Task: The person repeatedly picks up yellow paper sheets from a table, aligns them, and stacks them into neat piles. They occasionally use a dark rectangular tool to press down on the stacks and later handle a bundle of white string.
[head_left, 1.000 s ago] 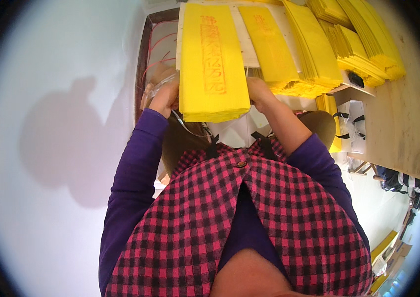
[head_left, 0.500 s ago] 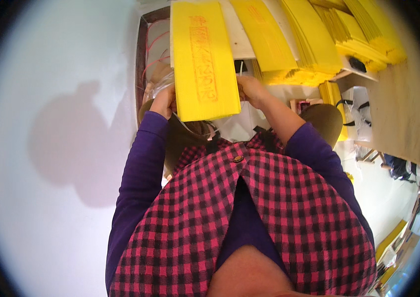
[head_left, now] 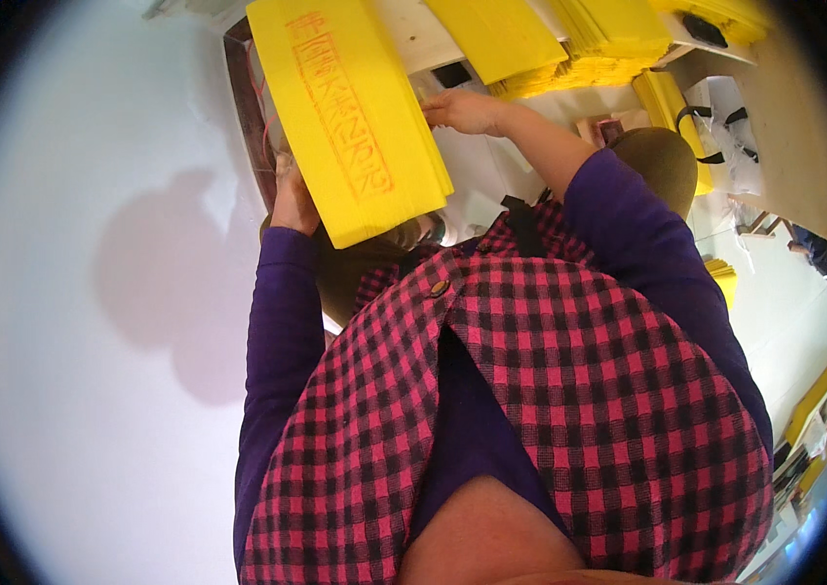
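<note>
A thick stack of long yellow paper sheets (head_left: 360, 127) with red printing on its top sheet is tilted in front of me, its near end over my lap. Along its left side my left hand (head_left: 293, 198) is closed on the edge, most of the fingers hidden behind the paper. On the opposite edge, my right hand (head_left: 469, 112) grips with its fingertips, the wrist bent inward. The stack's underside is out of sight.
More yellow paper stacks (head_left: 506, 39) lie on the table (head_left: 423, 37) to the right. A black object (head_left: 704, 29) sits by them at the table's edge. A white bag with black handles (head_left: 730, 146) stands further right. The white wall (head_left: 72, 409) is close on my left.
The paper stack has swung, its near end now angled further right, and shifted left with my left hand. My right hand has moved up along the stack's right edge.
</note>
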Tool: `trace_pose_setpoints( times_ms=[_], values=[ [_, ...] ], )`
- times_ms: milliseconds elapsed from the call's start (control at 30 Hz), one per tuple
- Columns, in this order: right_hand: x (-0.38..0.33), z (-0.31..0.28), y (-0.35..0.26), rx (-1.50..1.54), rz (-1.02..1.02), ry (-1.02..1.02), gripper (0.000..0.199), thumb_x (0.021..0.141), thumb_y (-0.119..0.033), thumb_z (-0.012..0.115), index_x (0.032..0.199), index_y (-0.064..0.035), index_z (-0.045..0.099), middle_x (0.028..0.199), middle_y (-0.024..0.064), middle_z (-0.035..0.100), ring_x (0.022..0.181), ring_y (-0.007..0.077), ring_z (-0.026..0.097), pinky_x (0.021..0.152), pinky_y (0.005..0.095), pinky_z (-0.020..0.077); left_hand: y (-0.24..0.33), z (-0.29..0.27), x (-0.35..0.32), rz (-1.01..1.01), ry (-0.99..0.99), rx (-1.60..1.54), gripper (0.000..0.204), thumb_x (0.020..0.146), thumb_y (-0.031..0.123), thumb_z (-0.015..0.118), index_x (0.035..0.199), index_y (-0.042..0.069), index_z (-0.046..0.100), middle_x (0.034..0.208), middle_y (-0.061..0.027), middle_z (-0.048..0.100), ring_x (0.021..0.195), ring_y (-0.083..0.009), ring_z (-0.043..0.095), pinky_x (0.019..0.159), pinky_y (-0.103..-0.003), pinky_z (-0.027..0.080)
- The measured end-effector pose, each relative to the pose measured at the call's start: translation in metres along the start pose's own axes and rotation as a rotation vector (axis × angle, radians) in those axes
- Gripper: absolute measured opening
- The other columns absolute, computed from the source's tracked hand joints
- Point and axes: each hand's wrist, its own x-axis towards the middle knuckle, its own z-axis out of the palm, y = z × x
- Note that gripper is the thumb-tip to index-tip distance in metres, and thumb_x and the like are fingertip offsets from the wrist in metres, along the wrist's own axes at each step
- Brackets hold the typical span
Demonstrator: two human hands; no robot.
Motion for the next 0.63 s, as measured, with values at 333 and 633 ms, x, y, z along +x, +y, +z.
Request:
trace_pose_setpoints(
  times_ms=[333,633],
  values=[
    [0.031,0.007,0.016,0.800,0.148,0.171,0.029,0.101,-0.025,0.036,0.103,-0.0061,0.058,0.095,0.0069,0.064,0.084,0.0164,0.061,0.082,0.0348,0.0483,-0.002,-0.019,0.026,-0.014,-0.057,0.062,0.046,0.095,0.027,0.053,0.136,0.012,0.035,0.127,-0.0075,0.053,0.115,-0.0245,0.053,0.092,-0.041,0.047],
    [0.035,0.015,0.005,0.790,0.157,0.157,0.032,0.100,-0.026,0.038,0.115,-0.0044,0.056,0.094,0.0062,0.065,0.078,0.0163,0.062,0.074,0.0346,0.0528,0.018,0.002,-0.001,-0.174,0.003,0.125,0.045,0.098,0.032,0.043,0.134,0.006,0.041,0.128,-0.0103,0.054,0.115,-0.0236,0.054,0.094,-0.037,0.046]
  ],
)
